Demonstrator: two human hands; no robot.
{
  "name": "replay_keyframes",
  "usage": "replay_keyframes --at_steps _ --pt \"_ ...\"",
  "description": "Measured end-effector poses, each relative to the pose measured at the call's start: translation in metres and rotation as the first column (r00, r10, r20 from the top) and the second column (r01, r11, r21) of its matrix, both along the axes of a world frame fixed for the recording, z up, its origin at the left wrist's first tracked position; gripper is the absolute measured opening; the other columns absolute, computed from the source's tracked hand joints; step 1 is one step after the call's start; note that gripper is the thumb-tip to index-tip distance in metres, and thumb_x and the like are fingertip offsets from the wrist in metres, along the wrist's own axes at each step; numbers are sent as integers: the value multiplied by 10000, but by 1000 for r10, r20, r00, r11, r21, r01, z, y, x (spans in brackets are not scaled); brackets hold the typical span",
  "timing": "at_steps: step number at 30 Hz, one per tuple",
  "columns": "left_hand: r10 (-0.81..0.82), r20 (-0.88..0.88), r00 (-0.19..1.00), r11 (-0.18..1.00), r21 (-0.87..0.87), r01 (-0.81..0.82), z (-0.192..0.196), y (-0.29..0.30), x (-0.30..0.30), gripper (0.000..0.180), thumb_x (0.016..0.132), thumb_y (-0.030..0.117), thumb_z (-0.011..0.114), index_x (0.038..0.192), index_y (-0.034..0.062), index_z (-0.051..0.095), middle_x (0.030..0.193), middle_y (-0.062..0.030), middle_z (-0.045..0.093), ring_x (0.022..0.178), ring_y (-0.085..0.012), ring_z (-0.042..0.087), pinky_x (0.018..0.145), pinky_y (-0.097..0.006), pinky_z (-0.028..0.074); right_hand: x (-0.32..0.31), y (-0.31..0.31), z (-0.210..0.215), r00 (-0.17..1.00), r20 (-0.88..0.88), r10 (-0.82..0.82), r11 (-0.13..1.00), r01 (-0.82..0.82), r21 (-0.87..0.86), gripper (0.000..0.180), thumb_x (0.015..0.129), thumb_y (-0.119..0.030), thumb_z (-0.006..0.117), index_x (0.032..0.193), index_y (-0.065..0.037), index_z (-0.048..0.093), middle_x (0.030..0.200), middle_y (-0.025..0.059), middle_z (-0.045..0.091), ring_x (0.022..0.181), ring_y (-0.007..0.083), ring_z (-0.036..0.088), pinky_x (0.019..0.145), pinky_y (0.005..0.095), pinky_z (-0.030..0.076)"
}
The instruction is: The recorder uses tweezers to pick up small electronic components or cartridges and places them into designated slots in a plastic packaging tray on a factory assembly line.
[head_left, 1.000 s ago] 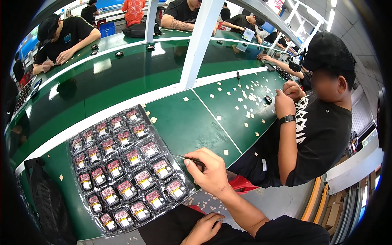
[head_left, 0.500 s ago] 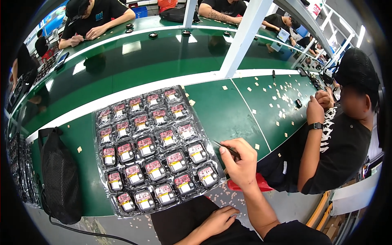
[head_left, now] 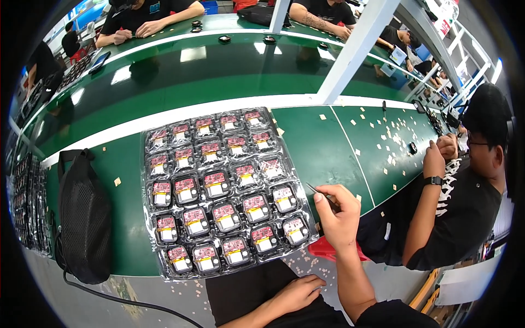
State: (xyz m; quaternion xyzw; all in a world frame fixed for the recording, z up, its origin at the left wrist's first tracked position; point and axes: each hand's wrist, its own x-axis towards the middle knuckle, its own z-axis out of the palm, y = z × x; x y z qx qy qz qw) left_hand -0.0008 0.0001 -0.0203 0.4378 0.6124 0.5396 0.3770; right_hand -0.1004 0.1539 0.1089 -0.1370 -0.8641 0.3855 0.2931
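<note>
A clear plastic blister tray (head_left: pixel 149 180) lies on the green bench in front of me, its pockets filled with several small red and black circuit modules (head_left: pixel 215 183). At the tray's right edge my right hand (head_left: pixel 340 214) is closed around thin metal tweezers (head_left: pixel 318 192), whose tip points toward the tray. My left hand (head_left: pixel 298 292) rests low on my lap, below the bench edge, fingers loosely curled with nothing visible in it.
A black mesh bag (head_left: pixel 85 218) sits left of the tray with a cable trailing down. A red object (head_left: pixel 327 251) lies under my right wrist. A seated person (head_left: pixel 454 208) works at right; small tan squares (head_left: pixel 394 136) litter the bench. A white post (head_left: pixel 355 52) rises behind.
The view has shifted so the tray sits more central. My right hand with the tweezers stays at the tray's right edge; my left hand remains on my lap.
</note>
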Motion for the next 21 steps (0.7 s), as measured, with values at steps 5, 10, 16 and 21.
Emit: replay_keyframes --at_steps 5,10,16,21 --pt "20 86 996 1000 19 -22 1 -5 -3 251 961 116 579 1185 19 642 1163 -152 647 1057 -356 647 902 -421 534 1 0 1 1000 9 2 999 -2 48 99 869 -12 706 956 34 694 800 76 649 590 79 538 523 232 409" --pt "23 83 996 999 22 -25 0 -4 -1 241 963 100 559 1172 13 641 1172 -158 639 1060 -372 638 909 -429 532 -7 -11 -5 998 -56 25 996 -20 85 94 867 11 691 958 31 681 792 79 631 569 103 504 507 248 382" --pt "46 137 990 992 109 -61 -8 -2 2 217 945 58 547 1136 -17 618 1099 -171 620 1003 -372 641 862 -443 526 3 1 -13 998 -62 17 982 -5 189 74 890 22 647 958 51 657 809 69 598 642 98 501 534 246 367" --pt "141 162 977 977 135 -163 4 -3 1 191 927 86 584 1073 -17 650 1031 -187 645 962 -373 639 838 -443 517 1 -9 -13 1000 14 4 991 -5 132 77 933 16 608 992 55 639 853 60 581 680 102 511 562 245 381"
